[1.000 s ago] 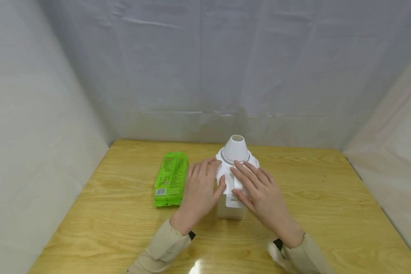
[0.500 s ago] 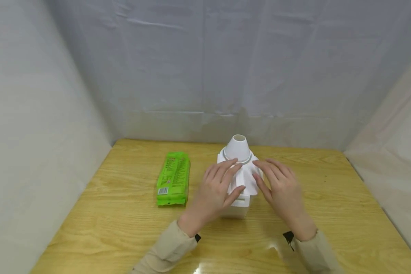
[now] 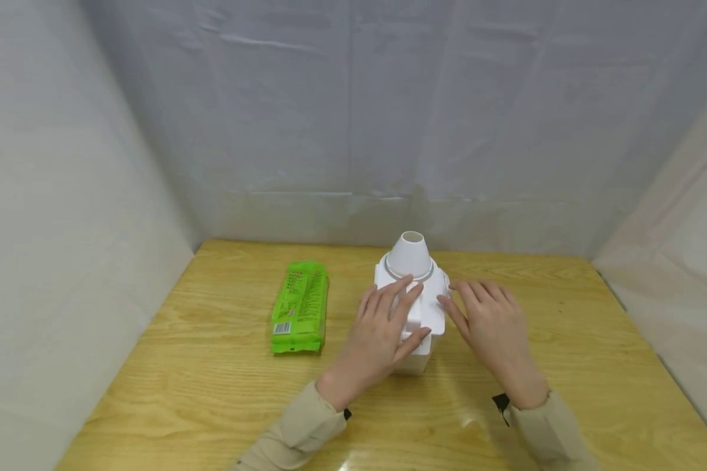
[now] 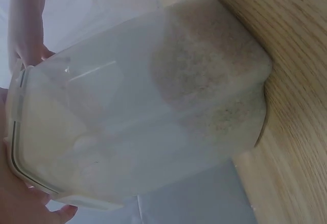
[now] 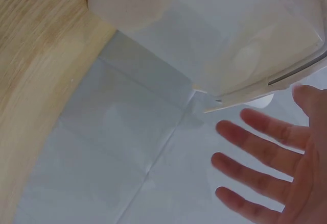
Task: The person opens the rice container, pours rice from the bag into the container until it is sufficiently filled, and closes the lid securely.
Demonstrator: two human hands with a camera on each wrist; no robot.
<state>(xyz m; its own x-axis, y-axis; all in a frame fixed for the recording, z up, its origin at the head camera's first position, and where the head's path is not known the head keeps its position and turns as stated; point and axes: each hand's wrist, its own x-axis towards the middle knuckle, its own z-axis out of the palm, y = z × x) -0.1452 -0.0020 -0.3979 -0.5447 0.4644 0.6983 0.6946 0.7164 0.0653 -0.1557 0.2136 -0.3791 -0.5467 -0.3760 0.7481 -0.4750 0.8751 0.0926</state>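
A clear plastic storage container [image 4: 127,106] stands upright on the table, with a layer of small grains [image 4: 204,66] at its bottom. Its white lid [image 3: 430,314] carries a cone-shaped white cap [image 3: 411,258] at the far end and a raised handle [image 3: 414,317] in the middle. My left hand [image 3: 377,333] lies over the lid's left half, fingers stretched toward the handle and thumb near the front edge. At the lid's right edge is my right hand [image 3: 497,330], its fingers extended beside a side latch [image 5: 240,104]. Its thumb is close to the rim; contact is unclear.
Left of the container, a green printed packet [image 3: 300,307] lies flat on the wooden table [image 3: 212,366]. Pale sheeting [image 3: 353,131] hangs behind the table and along both sides.
Both hands have shifted right. My right hand has come off the lid's top to its right edge, while my left hand has slid over toward the handle.
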